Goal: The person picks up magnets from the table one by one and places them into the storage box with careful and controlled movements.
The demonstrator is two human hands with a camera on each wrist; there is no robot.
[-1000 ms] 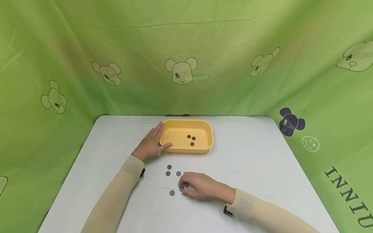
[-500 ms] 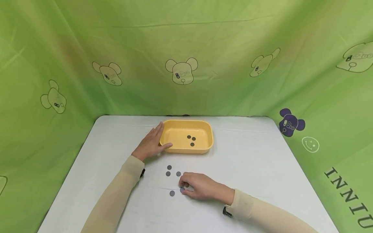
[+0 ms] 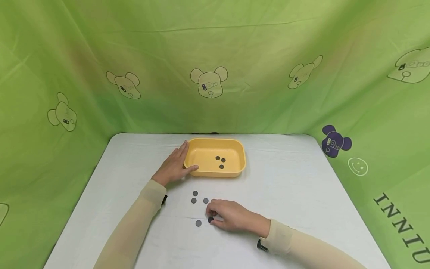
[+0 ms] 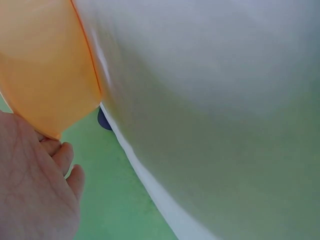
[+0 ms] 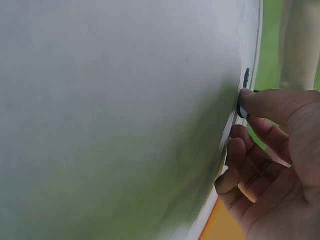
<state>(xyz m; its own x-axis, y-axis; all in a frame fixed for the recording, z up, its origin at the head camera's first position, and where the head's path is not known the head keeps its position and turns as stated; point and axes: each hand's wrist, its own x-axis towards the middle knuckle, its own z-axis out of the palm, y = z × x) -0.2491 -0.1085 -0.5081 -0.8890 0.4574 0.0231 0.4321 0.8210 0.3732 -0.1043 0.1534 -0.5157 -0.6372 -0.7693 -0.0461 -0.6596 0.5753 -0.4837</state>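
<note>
My left hand [image 3: 173,165] rests against the left end of a yellow plastic tray [image 3: 215,174], its fingers straight along the outer side and its thumb over the near rim. Three dark grey discs [image 3: 221,166] lie in the tray. In front of it, my right hand [image 3: 233,215] pinches a small dark disc [image 3: 210,219] between thumb and index finger at the tabletop. The right wrist view shows this disc [image 5: 242,111] on edge under the thumb, the other fingers curled loosely. Several more flat grey discs [image 3: 198,223] lie on the table left of that hand.
A white-covered table [image 3: 285,179] bears everything. Green cloth [image 3: 255,108] with printed bear heads hangs behind it and at both sides. The tray stands near the far edge. In the right wrist view another thin dark disc [image 5: 246,77] lies beyond the thumb.
The disc at my right fingertips has shifted slightly toward me and looks darker, tipped up from lying flat. My left hand and the tray have stayed in place.
</note>
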